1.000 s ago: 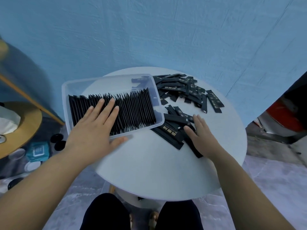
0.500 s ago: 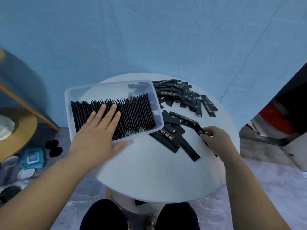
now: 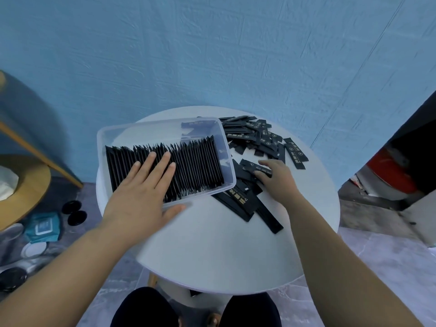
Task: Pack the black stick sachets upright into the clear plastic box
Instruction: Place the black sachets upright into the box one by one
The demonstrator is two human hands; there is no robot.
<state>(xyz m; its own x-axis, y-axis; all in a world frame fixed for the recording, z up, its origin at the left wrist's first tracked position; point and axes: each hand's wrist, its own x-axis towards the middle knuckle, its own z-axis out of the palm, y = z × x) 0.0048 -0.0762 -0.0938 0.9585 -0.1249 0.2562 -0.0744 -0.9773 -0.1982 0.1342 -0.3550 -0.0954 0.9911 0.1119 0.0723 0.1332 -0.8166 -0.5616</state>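
Observation:
The clear plastic box (image 3: 165, 121) sits on the left part of the round white table (image 3: 224, 251). A long row of black stick sachets (image 3: 195, 161) stands upright inside it. My left hand (image 3: 141, 192) lies flat on the row's left half, thumb outside the near rim. Just right of the box, my right hand (image 3: 280, 182) pinches one black sachet (image 3: 252, 166) between thumb and fingers. Loose sachets lie in a pile (image 3: 254, 135) behind that hand, and a few more (image 3: 243, 201) lie in front of it.
A blue wall stands right behind the table. A round wooden side table (image 3: 28, 185) is at the left, with a teal packet (image 3: 43, 226) and black lids (image 3: 75, 212) on the floor below. A red object (image 3: 389, 171) sits at the right.
My right hand went out to the table's right side, picked up a sachet, and has come back beside the box. The left hand has stayed flat on the packed row.

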